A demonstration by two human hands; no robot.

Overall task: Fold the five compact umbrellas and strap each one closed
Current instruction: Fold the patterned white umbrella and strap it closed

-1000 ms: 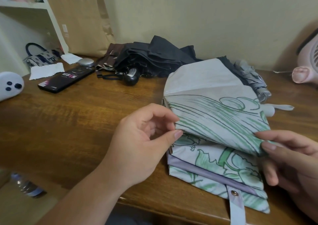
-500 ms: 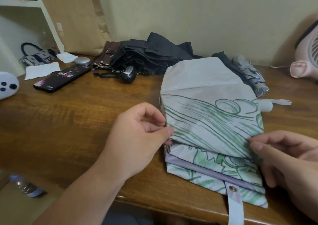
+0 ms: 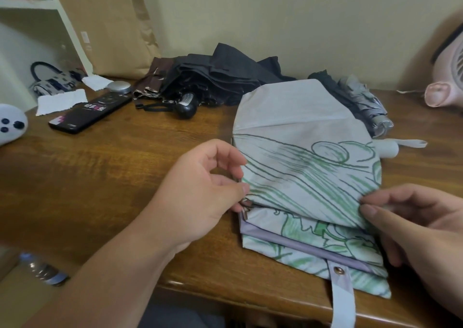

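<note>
The white-and-green umbrella (image 3: 300,152) lies flattened in layered folds on the bench (image 3: 100,177), at its front edge towards the right, with its snap strap (image 3: 342,292) hanging over that edge. The left hand (image 3: 200,197) has its thumb and curled fingers pinching the left edge of the top panel, and the right hand (image 3: 421,227) pinches the panel's right edge between thumb and forefinger. A black umbrella (image 3: 225,77) and a grey umbrella (image 3: 368,104) lie loosely bunched along the back edge.

The green-printed umbrella (image 3: 300,164) lies at the desk's (image 3: 112,172) front edge, its strap (image 3: 342,295) hanging over; the left hand (image 3: 198,192) pinches the top panel's left side, the right hand (image 3: 413,222) its right; a black umbrella (image 3: 215,79) lies near the back edge.
</note>
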